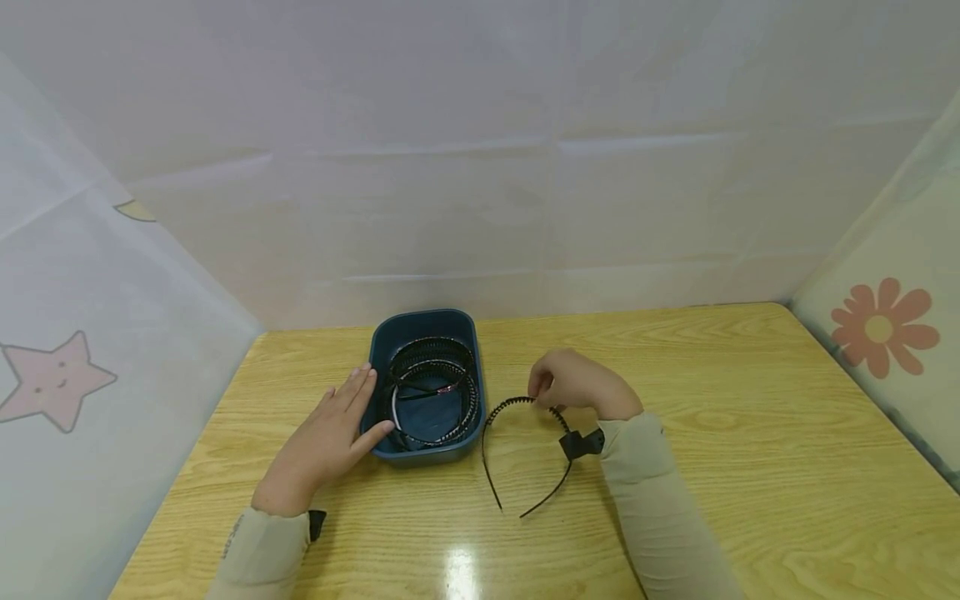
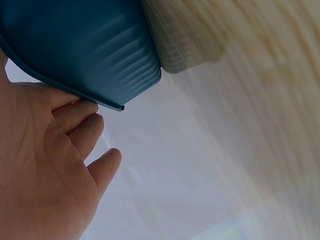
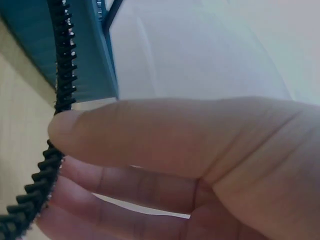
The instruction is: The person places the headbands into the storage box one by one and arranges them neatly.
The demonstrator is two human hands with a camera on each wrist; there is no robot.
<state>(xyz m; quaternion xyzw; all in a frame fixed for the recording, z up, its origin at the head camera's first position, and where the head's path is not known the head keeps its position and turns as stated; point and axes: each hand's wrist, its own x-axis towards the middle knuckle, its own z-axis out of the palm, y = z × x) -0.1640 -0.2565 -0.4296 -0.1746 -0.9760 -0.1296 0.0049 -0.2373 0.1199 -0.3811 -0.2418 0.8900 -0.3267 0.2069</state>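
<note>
A dark blue plastic bin [image 1: 423, 456] stands on the table with several black headbands [image 1: 431, 342] lying inside it; one has a whitish stretch at its left. My left hand [image 1: 326, 437] rests along the bin's left rim, fingers straight; in the left wrist view the fingertips [image 2: 85, 107] touch under the rim. To the right of the bin, my right hand [image 1: 581, 385] pinches the top of a black toothed headband [image 1: 486, 454] between thumb and fingers. Its two ends point toward me. The right wrist view shows the thumb [image 3: 125, 132] pressed against the toothed band [image 3: 62, 60].
The wood-grain table [image 1: 750, 433] reaches to a pale sheet [image 1: 465, 167] hung behind. Side sheets carry a pink star [image 1: 58, 381] and a red flower [image 1: 885, 328]. A black band mount [image 1: 581, 444] sits at the right wrist.
</note>
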